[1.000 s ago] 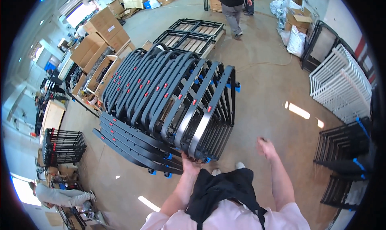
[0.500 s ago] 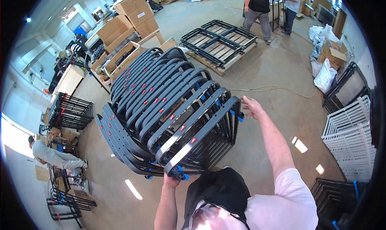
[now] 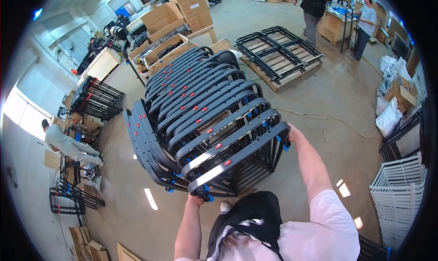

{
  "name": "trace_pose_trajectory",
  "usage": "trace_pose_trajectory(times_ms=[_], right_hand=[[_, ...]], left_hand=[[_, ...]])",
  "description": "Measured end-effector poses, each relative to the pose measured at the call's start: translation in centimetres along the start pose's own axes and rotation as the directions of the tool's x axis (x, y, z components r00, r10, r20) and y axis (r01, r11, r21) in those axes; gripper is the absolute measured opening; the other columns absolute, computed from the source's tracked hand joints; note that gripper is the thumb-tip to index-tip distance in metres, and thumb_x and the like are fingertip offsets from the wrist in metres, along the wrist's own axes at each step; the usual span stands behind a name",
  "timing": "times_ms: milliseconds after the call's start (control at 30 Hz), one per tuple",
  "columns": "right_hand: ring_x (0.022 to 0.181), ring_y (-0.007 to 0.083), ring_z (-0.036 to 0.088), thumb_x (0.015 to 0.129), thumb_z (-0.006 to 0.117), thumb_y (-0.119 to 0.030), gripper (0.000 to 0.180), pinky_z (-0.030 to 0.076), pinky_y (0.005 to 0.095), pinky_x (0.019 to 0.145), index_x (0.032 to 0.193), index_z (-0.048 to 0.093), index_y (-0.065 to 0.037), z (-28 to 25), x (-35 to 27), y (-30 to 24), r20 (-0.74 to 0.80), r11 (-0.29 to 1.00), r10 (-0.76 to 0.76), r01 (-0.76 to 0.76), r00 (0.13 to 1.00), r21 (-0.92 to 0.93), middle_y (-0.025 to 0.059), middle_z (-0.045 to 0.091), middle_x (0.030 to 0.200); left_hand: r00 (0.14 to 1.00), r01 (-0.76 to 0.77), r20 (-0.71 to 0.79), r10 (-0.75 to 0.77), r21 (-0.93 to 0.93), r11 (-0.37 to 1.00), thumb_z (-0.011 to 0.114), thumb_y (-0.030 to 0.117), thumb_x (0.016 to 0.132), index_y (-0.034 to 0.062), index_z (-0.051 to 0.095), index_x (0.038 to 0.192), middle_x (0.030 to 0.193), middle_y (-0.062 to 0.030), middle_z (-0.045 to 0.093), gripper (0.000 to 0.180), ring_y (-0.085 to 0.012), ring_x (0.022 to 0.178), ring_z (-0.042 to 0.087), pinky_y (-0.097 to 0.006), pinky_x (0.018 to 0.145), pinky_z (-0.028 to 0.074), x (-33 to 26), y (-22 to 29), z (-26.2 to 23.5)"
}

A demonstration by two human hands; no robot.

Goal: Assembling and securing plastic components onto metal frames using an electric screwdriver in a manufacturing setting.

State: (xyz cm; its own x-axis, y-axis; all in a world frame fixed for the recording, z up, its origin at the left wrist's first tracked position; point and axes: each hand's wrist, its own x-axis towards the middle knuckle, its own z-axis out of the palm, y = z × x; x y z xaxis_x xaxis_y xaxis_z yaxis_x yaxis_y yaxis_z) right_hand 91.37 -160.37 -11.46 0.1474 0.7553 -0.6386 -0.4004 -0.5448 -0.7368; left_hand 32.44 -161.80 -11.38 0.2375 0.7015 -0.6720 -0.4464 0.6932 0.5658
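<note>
A long row of nested black metal frames point(image 3: 207, 109) with rounded corners stands in front of me. Small red parts dot their upper bars, and blue pieces sit near their ends. The nearest black metal frame point(image 3: 244, 157) is between my hands. My left hand point(image 3: 196, 200) grips its lower left corner, the fingers partly hidden beneath it. At the frame's right corner, my right hand point(image 3: 294, 134) is closed round the bar, with its fingertips out of sight behind.
A pallet point(image 3: 277, 84) bearing flat black frames lies beyond the row, near two people. Cardboard boxes point(image 3: 164, 19) stand at the far left. White racks point(image 3: 397, 197) and white sacks point(image 3: 389, 117) line the right. A cable point(image 3: 340, 119) crosses the floor. Someone bends at the left.
My right hand, spread beside the nearest frame before, has closed on its right corner. The left hand keeps its hold on the left corner. The whole view has shifted, moving the surroundings rightward.
</note>
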Motion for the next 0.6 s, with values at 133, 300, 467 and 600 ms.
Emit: trace_pose_trajectory(times_ms=[133,300,467,600], right_hand=[[0.067,0.0154,0.059,0.092,0.072,-0.033,0.021,0.043,0.0364,0.055,0.079,0.073,-0.017,-0.2,-0.7,1.7,-0.067,0.998,-0.011,0.015,0.998,0.057,-0.0014,0.065,0.074],[0.074,0.0182,0.066,0.092,0.072,-0.041,0.028,0.055,0.0478,0.059,0.088,0.072,-0.013,4.6,-7.4,0.4,-0.200,0.957,0.091,-0.142,0.975,-0.254,-0.0001,0.066,0.077],[0.098,0.0178,0.068,0.096,0.065,-0.038,0.031,0.059,0.0483,0.070,0.108,0.075,-0.011,-0.8,-5.6,5.1,-0.172,0.997,0.078,-0.082,0.982,-0.014,0.0045,0.074,0.103],[0.098,0.0146,0.068,0.101,0.058,-0.033,0.029,0.058,0.0424,0.080,0.115,0.075,-0.012,-1.6,-6.7,10.0,-0.171,0.992,-0.015,0.036,0.985,0.120,0.0029,0.075,0.111]], left_hand=[[0.997,-0.037,-0.060,0.038,0.018,0.999,0.049,0.049,0.108,0.0164,0.069,0.117,0.096,-0.0050,0.071,0.039,-0.0241,0.082,0.070,-0.055,0.090,0.060,-0.4,-1.2,0.2],[0.995,0.067,0.078,-0.064,-0.037,0.997,0.050,0.053,0.106,0.0192,0.070,0.120,0.100,-0.0026,0.072,0.042,-0.0265,0.092,0.071,-0.054,0.078,0.061,-1.1,-0.7,-3.3],[0.988,-0.025,-0.149,0.027,0.018,1.000,0.047,0.070,0.104,0.0180,0.069,0.122,0.111,-0.0023,0.074,0.059,-0.0225,0.097,0.070,-0.043,0.078,0.059,-2.7,-4.2,-1.4],[0.954,-0.089,-0.289,0.076,-0.032,0.996,0.055,0.039,0.108,0.0065,0.065,0.130,0.121,-0.0124,0.072,0.041,-0.0247,0.109,0.069,-0.039,0.098,0.055,-7.0,-7.9,-3.5]])
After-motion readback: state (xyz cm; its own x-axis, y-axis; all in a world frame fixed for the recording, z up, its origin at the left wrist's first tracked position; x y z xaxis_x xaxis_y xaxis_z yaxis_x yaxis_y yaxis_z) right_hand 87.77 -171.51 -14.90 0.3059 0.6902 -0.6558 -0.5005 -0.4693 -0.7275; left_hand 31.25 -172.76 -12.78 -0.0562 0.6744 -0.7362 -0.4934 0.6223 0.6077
